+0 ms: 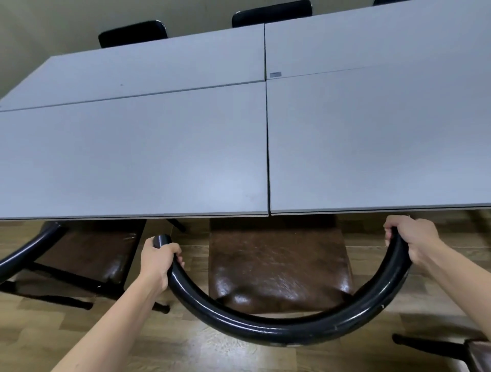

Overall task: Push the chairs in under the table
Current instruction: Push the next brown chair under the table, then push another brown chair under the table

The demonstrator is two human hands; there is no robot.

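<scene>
Both hands' fingers, left hand (159, 261) and right hand (414, 239), closed around the chair backrest (279, 332) beside the table (159, 159).

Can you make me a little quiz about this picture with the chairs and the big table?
1. True or false: both hands grip the chair's curved black rail.
2. What colour is the seat? A) brown B) red C) white
3. How many black chair backs show beyond the table's far edge?

Key:
1. True: the left hand and right hand hold the rail.
2. A, the seat is brown.
3. Three, counting one barely in view, past the table.
</scene>
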